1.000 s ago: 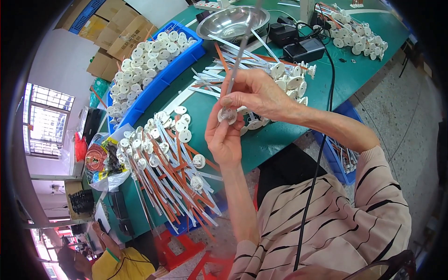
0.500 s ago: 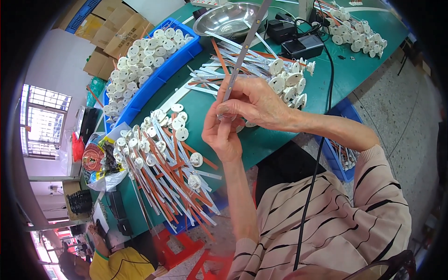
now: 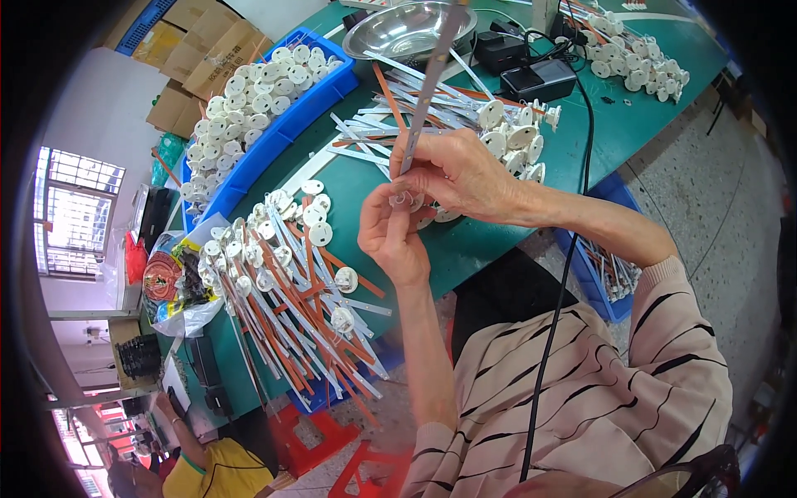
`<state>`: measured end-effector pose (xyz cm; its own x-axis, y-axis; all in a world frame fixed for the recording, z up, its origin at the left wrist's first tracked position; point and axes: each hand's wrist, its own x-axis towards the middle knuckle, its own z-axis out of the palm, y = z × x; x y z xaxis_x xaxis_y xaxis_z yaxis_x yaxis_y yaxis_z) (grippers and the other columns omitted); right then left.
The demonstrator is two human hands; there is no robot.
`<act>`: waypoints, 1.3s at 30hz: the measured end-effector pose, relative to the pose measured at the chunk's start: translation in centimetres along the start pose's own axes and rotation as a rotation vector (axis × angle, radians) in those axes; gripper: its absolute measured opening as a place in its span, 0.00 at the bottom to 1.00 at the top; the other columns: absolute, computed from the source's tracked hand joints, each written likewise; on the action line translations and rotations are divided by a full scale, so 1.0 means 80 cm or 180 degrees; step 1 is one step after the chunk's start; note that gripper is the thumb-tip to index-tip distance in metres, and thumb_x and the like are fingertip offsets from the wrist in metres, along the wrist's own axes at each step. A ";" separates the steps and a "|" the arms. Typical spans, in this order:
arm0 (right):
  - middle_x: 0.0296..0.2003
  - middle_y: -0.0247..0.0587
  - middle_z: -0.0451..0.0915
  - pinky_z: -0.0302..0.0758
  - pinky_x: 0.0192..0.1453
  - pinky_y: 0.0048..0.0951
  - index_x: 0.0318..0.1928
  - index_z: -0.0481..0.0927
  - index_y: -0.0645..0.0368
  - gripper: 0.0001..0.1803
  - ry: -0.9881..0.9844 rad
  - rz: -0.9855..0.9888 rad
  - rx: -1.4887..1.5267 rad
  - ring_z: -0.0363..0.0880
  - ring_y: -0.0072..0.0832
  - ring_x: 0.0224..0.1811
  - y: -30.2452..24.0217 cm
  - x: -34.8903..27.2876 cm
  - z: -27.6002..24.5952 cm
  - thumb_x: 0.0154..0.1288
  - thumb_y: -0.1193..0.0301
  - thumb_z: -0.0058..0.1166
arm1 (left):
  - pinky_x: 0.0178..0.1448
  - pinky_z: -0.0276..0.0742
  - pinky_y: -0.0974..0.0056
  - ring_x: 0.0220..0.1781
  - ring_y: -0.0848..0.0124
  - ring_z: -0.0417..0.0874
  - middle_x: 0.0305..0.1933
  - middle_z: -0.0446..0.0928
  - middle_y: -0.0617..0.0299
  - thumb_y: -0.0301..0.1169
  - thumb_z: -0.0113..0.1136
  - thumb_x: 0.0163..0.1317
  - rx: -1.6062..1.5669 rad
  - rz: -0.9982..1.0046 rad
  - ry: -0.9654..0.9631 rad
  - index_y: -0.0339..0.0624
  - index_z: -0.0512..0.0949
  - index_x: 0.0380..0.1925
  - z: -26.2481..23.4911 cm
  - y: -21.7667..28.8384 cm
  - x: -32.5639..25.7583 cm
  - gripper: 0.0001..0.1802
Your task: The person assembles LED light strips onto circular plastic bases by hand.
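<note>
Right hand (image 3: 471, 178) pinches strip (image 3: 427, 95) low, long axis toward 12:30; left hand (image 3: 395, 236), at right's 8 o'clock, fingers grasping white disc (image 3: 406, 200).

Gap over green tabletop (image 3: 347, 199) between left hand (image 3: 404, 242) and strip pile (image 3: 303, 309), black cable (image 3: 589, 137) at right

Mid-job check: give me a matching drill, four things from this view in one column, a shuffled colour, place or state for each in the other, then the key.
1. Narrow strip
2. Bowl
3. Long bin
4. Nearer boxy device

A. Blue, piled with white discs
B. Black, lying right of the bowl
C. Held in the right hand
D. Shiny and silver-coloured

Pairs: 1-C, 2-D, 3-A, 4-B
</note>
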<state>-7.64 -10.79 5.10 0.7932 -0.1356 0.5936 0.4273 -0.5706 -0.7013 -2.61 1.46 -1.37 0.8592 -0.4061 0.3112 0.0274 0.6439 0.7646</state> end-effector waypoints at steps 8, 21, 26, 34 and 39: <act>0.23 0.41 0.79 0.75 0.28 0.28 0.30 0.74 0.62 0.06 0.0034 -0.0314 -0.0317 0.81 0.32 0.25 0.001 0.000 -0.001 0.53 0.77 0.58 | 0.44 0.81 0.65 0.43 0.67 0.80 0.45 0.77 0.48 0.23 0.54 0.61 0.0185 0.0107 -0.0073 0.30 0.64 0.55 0.004 0.002 -0.005 0.22; 0.19 0.42 0.77 0.71 0.25 0.34 0.29 0.74 0.59 0.07 0.0273 -0.0325 -0.0245 0.78 0.39 0.22 0.010 -0.005 0.007 0.49 0.75 0.58 | 0.47 0.81 0.64 0.45 0.67 0.80 0.49 0.75 0.49 0.21 0.56 0.59 0.0363 0.0204 -0.0037 0.26 0.67 0.54 -0.002 -0.004 -0.004 0.22; 0.23 0.41 0.78 0.74 0.28 0.30 0.30 0.75 0.61 0.06 -0.0002 -0.0330 -0.0387 0.80 0.35 0.25 0.005 -0.001 0.002 0.50 0.78 0.59 | 0.49 0.79 0.65 0.43 0.67 0.80 0.45 0.77 0.47 0.20 0.56 0.59 0.0493 0.0156 0.0052 0.24 0.66 0.54 -0.002 -0.002 -0.006 0.22; 0.20 0.42 0.76 0.72 0.27 0.32 0.26 0.74 0.62 0.04 -0.0091 -0.0172 -0.0217 0.79 0.37 0.25 0.014 0.001 0.011 0.48 0.80 0.56 | 0.47 0.78 0.68 0.41 0.69 0.80 0.42 0.78 0.49 0.18 0.55 0.58 0.0490 0.0111 0.0289 0.25 0.66 0.54 -0.006 -0.004 -0.008 0.22; 0.19 0.43 0.77 0.71 0.27 0.32 0.25 0.73 0.62 0.04 -0.0184 -0.0240 -0.0419 0.79 0.38 0.24 0.020 0.004 0.014 0.46 0.81 0.55 | 0.47 0.78 0.68 0.41 0.69 0.80 0.41 0.78 0.50 0.17 0.55 0.58 0.0691 0.0200 0.0365 0.25 0.66 0.54 -0.006 -0.007 -0.010 0.22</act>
<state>-6.25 -10.86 3.73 0.7863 -0.0437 0.6163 0.4290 -0.6792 -0.5955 -3.07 1.68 -2.31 0.9084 -0.2856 0.3054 -0.1276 0.5061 0.8530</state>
